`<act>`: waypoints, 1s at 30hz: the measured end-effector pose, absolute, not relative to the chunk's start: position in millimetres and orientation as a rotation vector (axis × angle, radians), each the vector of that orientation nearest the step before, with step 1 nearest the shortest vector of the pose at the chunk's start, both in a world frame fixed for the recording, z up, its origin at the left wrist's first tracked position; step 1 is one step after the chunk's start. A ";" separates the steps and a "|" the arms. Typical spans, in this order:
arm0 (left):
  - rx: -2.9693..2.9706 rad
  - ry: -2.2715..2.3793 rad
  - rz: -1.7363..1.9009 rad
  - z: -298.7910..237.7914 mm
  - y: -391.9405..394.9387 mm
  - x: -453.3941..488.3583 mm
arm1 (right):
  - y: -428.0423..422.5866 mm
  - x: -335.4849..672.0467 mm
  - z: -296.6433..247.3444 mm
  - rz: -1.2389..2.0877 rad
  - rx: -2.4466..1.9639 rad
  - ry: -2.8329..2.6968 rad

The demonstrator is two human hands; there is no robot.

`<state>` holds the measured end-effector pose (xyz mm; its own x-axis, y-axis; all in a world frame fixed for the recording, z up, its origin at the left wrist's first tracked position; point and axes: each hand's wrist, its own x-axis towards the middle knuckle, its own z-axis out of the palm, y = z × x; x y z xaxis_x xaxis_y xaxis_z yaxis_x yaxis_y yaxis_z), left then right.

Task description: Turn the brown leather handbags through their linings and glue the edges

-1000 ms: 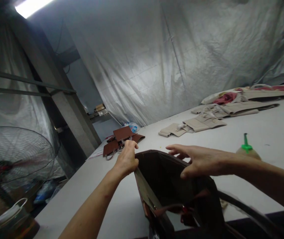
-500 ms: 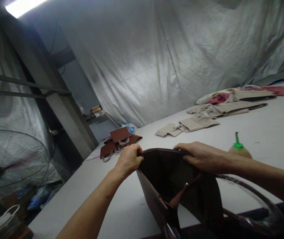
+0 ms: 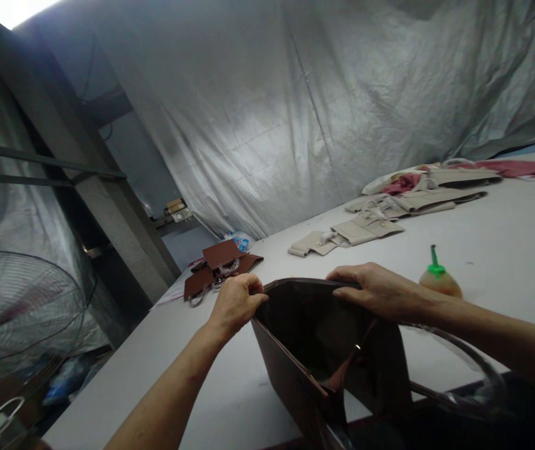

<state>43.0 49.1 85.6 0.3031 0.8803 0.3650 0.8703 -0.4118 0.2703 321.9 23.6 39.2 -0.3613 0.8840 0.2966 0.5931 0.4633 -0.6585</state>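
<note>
A dark brown bag (image 3: pixel 290 375) stands with its mouth gaping on the white table (image 3: pixel 483 250), right in front of me. My left hand (image 3: pixel 234 303) is closed on the far left corner of the bag's rim. My right hand (image 3: pixel 375 289) grips the far rim a little to the right, fingers curled over the edge. A clear plastic-wrapped handle (image 3: pixel 459 362) arcs off the bag's right side below my right forearm. The bag's inside is dark; a strap and a small metal fitting show within.
A glue bottle (image 3: pixel 439 281) with a green nozzle stands just beyond my right wrist. Brown leather pieces (image 3: pixel 218 265) lie at the table's far left corner, beige bag parts (image 3: pixel 347 234) and red cloth farther back. A standing fan (image 3: pixel 19 312) is left of the table.
My right hand came down from hovering over the bag's mouth and closed on its far rim. The left hand kept its hold on the corner. The bag's mouth now gapes wider.
</note>
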 end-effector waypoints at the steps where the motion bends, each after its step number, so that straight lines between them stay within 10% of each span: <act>1: 2.523 1.690 0.735 85.4 49.0 42.9 | 23.1 321.7 39.4 0.596 -1.224 -2.081; 30: 2.471 1.750 0.699 91.7 47.1 58.9 | 37.8 334.7 26.2 0.852 -1.136 -1.931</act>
